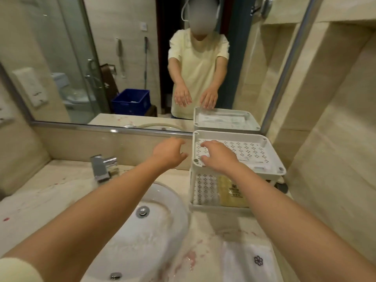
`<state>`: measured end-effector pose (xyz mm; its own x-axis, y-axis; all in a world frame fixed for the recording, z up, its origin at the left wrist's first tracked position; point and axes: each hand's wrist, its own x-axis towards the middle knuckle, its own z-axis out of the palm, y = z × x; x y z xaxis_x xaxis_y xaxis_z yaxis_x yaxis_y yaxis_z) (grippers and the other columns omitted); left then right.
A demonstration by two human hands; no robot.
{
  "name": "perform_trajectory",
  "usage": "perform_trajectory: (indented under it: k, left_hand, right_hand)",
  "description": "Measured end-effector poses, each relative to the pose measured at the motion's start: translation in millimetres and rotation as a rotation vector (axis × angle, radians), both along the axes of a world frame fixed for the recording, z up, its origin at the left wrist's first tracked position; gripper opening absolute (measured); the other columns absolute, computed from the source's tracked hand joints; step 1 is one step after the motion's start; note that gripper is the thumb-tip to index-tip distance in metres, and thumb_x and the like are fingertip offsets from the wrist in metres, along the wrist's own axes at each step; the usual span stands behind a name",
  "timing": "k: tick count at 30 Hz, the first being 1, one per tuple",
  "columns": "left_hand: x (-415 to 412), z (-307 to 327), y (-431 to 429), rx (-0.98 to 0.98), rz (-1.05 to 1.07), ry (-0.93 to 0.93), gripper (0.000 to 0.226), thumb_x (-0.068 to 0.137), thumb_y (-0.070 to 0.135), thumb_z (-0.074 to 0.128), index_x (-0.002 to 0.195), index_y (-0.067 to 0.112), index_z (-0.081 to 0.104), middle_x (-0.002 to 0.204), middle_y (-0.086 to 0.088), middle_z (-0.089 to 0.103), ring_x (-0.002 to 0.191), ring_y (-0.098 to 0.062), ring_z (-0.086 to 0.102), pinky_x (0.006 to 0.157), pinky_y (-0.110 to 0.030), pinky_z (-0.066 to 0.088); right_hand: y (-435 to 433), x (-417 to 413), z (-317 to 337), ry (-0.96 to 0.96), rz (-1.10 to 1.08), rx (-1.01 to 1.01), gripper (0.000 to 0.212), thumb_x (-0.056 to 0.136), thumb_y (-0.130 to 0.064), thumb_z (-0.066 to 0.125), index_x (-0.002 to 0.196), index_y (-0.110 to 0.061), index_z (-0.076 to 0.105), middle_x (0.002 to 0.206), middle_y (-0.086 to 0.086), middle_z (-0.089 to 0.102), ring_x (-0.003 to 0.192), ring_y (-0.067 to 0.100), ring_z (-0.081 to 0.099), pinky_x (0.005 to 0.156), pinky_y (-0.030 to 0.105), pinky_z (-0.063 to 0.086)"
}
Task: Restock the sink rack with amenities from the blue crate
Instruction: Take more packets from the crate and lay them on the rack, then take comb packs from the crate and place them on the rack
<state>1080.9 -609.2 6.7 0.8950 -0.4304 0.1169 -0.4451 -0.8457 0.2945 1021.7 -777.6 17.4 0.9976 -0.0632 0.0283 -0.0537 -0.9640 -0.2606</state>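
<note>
Nearest to us, a folded white cloth with a dark flower emblem is lying on the pale stone worktop, to the right of the white sink. Reddish flecks are showing on the stone around it. We are stretching both bare forearms out over the basin. At the back left of the basin a chrome tap is standing.

Further on, our left hand is hovering just beside the left edge of the sink rack, its fingers loosely curled, released and holding nothing. Our right hand is reaching over the near left corner of the rack's top tier, fingers spread and bent down toward the perforated tray. It is grasping nothing, and we cannot tell whether the fingertips are touching the plastic.

The rack, a white two-tier unit, is standing on the worktop right of the sink, against the mirror. A yellow packet is lying in its lower tier, and flat pale packets, too blurred to read, are lying toward the right front of the top tier.

Farthest off, the mirror is showing the blue crate behind us, well apart from the rack, beside the glass shower door.
</note>
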Motion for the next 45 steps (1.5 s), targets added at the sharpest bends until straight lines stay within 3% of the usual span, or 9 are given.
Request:
perform_trajectory:
  k: [10,15,19,31,42,45]
  left_hand:
    - [-36,-7,145,0.069,0.264,0.025,0.057,0.09,0.041,0.062,0.14,0.022,0.043,0.137,-0.003,0.051,0.122,-0.022,0.053,0.096,-0.039,0.047]
    - [-65,-19,219,0.092,0.389,0.067,0.05,0.088,0.038,0.061,0.133,0.022,0.046,0.133,-0.004,0.052,0.12,-0.025,0.053,0.091,-0.037,0.045]
    - [-92,-28,276,0.091,0.494,0.111,0.056,0.089,0.039,0.062,0.138,0.023,0.041,0.134,-0.001,0.048,0.122,-0.022,0.05,0.093,-0.038,0.045]
    - [-211,-68,416,0.054,0.797,0.195,0.058,0.089,0.042,0.061,0.139,0.024,0.04,0.135,0.001,0.048,0.123,-0.021,0.05,0.096,-0.038,0.045]
    - [-343,-98,493,0.052,1.055,0.253,0.056,0.088,0.044,0.063,0.136,0.023,0.044,0.13,-0.002,0.051,0.119,-0.023,0.052,0.094,-0.039,0.047]
    - [-380,-101,509,0.046,1.148,0.268,0.058,0.087,0.045,0.064,0.137,0.024,0.042,0.131,-0.002,0.05,0.122,-0.023,0.051,0.094,-0.039,0.045]
  right_hand:
    - [142,19,-4,0.066,0.279,-0.069,0.063,0.088,-0.029,0.059,0.147,-0.023,0.038,0.15,0.003,0.041,0.138,0.024,0.038,0.111,0.041,0.036]
    - [217,14,-12,0.096,0.416,-0.118,0.06,0.085,-0.029,0.061,0.142,-0.024,0.042,0.142,0.004,0.046,0.132,0.027,0.043,0.105,0.041,0.042]
    - [278,3,-21,0.113,0.53,-0.129,0.054,0.082,-0.024,0.062,0.135,-0.023,0.048,0.134,0.004,0.048,0.128,0.028,0.046,0.098,0.039,0.045]
    - [432,-74,-57,0.154,0.819,-0.171,0.067,0.086,-0.02,0.058,0.148,-0.022,0.033,0.141,0.002,0.04,0.132,0.024,0.038,0.098,0.038,0.043]
    - [544,-160,-83,0.154,1.091,-0.155,0.062,0.086,-0.032,0.064,0.142,-0.021,0.041,0.136,0.003,0.044,0.129,0.026,0.042,0.096,0.04,0.046]
    - [572,-184,-85,0.167,1.195,-0.168,0.066,0.084,-0.027,0.063,0.145,-0.021,0.038,0.138,0.004,0.043,0.13,0.026,0.042,0.098,0.039,0.046]
